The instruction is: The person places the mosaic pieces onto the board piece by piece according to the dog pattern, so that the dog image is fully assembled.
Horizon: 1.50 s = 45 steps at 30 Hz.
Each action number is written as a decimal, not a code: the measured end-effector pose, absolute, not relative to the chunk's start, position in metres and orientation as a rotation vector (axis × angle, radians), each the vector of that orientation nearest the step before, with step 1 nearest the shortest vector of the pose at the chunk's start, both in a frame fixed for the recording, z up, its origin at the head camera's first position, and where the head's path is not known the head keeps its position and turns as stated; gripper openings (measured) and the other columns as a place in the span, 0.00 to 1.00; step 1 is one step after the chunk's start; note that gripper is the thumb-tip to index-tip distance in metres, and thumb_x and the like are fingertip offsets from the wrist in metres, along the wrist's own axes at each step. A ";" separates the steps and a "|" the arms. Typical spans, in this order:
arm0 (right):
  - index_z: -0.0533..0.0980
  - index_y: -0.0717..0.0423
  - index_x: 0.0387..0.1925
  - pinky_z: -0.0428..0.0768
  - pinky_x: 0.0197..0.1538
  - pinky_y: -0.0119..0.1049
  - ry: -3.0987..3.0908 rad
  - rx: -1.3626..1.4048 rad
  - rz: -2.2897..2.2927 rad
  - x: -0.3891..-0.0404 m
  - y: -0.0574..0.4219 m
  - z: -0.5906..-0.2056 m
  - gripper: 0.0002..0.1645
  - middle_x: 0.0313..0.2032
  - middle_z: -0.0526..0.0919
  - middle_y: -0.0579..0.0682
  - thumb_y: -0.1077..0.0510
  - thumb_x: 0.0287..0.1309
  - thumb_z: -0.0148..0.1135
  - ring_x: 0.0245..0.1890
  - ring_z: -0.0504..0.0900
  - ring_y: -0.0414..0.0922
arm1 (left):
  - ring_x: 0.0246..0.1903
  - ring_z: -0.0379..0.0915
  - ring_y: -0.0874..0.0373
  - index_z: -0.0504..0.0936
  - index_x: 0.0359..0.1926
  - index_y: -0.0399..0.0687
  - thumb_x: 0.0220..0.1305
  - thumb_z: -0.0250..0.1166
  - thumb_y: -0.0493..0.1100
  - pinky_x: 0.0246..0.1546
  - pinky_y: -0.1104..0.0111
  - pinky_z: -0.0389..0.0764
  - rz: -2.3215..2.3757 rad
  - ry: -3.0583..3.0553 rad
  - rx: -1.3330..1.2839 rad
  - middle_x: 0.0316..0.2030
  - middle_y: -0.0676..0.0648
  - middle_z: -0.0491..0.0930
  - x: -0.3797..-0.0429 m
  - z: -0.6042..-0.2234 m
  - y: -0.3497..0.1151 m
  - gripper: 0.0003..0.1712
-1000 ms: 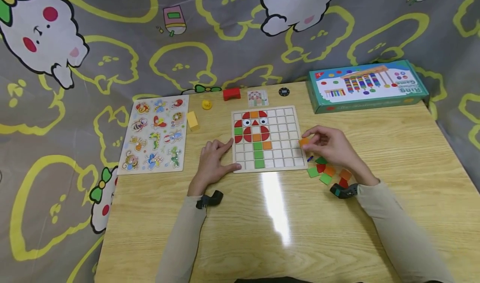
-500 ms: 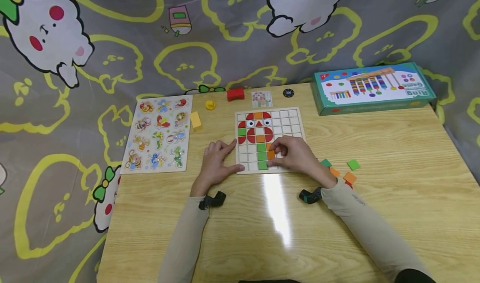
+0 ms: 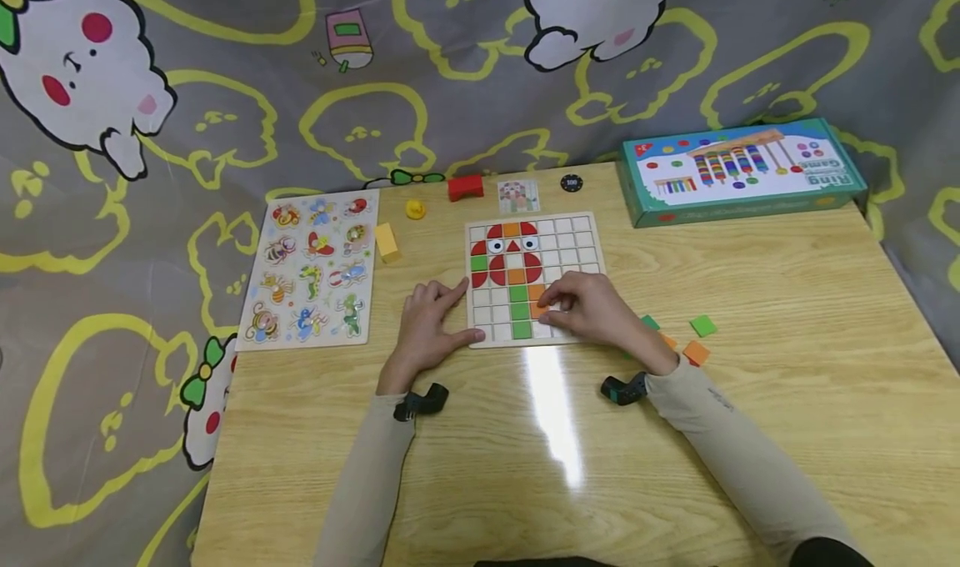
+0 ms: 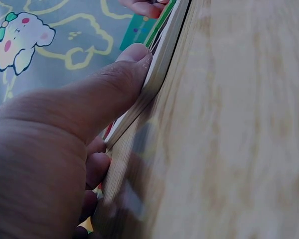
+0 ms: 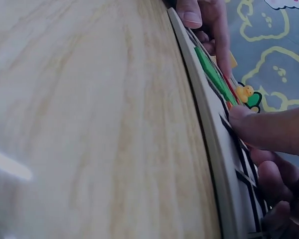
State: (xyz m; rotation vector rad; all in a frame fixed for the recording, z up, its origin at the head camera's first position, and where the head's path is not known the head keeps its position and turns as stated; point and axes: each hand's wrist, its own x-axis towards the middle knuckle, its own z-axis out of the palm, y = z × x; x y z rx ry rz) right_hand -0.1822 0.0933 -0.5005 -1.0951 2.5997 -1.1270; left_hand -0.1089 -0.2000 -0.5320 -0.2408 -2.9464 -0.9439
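A square grid board [image 3: 487, 310] lies on the table, with red, green and orange pieces set in its cells. My left hand [image 3: 429, 327] rests at its lower left corner, thumb and index finger spread along the edges; the left wrist view shows the thumb [image 4: 124, 69] lying on the rim. Over the board, my right hand [image 3: 592, 307] pinches an orange square tile [image 3: 537, 309] at a cell right of the green column [image 3: 520, 312]. Part of that tile is hidden by the fingers. In the right wrist view, the right thumb [image 5: 254, 124] is low against the board's surface.
Loose tiles, among them a green one [image 3: 703, 326] and an orange one [image 3: 697, 352], lie right of the board, partly behind the right wrist. An insect puzzle [image 3: 307, 271], yellow block [image 3: 387, 243], rubber duck [image 3: 415, 209], red block [image 3: 466, 188], picture card [image 3: 518, 195], black chip [image 3: 572, 183] and game box [image 3: 742, 171] stand around.
My right hand has moved left from beside the loose tiles onto the board, carrying the orange tile to a cell below another orange one. The left hand has stayed at the corner.
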 end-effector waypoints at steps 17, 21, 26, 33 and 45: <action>0.85 0.45 0.44 0.72 0.33 0.29 2.714 -0.898 -0.889 -0.167 0.248 -0.470 0.21 0.35 0.83 0.41 0.56 0.45 0.80 0.30 0.76 0.37 | 0.41 0.55 0.56 0.64 0.74 0.62 0.49 0.71 0.71 0.44 0.62 0.55 -0.978 -2.963 -0.210 0.45 0.52 0.68 -0.104 -0.536 -0.203 0.53; 0.85 0.43 0.44 0.75 0.39 0.32 2.702 -0.924 -0.804 -0.159 0.266 -0.466 0.23 0.41 0.83 0.40 0.58 0.42 0.81 0.38 0.79 0.40 | 0.41 0.55 0.56 0.64 0.74 0.62 0.49 0.70 0.72 0.44 0.62 0.55 -0.994 -2.957 -0.203 0.45 0.52 0.68 -0.103 -0.537 -0.206 0.53; 0.86 0.44 0.41 0.77 0.43 0.36 2.711 -1.017 -0.736 -0.158 0.270 -0.471 0.22 0.40 0.81 0.40 0.64 0.40 0.80 0.41 0.80 0.44 | 0.41 0.55 0.56 0.65 0.73 0.62 0.48 0.71 0.71 0.42 0.62 0.54 -1.024 -2.944 -0.183 0.45 0.52 0.69 -0.101 -0.538 -0.206 0.53; 0.85 0.41 0.33 0.77 0.41 0.40 2.747 -1.001 -0.673 -0.158 0.266 -0.472 0.17 0.37 0.80 0.39 0.60 0.39 0.82 0.38 0.80 0.43 | 0.40 0.55 0.56 0.65 0.73 0.62 0.48 0.71 0.71 0.42 0.62 0.54 -1.014 -2.932 -0.203 0.45 0.52 0.69 -0.102 -0.539 -0.205 0.53; 0.81 0.43 0.31 0.70 0.27 0.30 2.743 -0.773 -0.909 -0.164 0.258 -0.466 0.09 0.24 0.80 0.38 0.51 0.52 0.76 0.22 0.73 0.37 | 0.40 0.55 0.55 0.65 0.73 0.62 0.48 0.72 0.71 0.43 0.63 0.54 -0.993 -2.945 -0.230 0.44 0.52 0.68 -0.107 -0.533 -0.200 0.53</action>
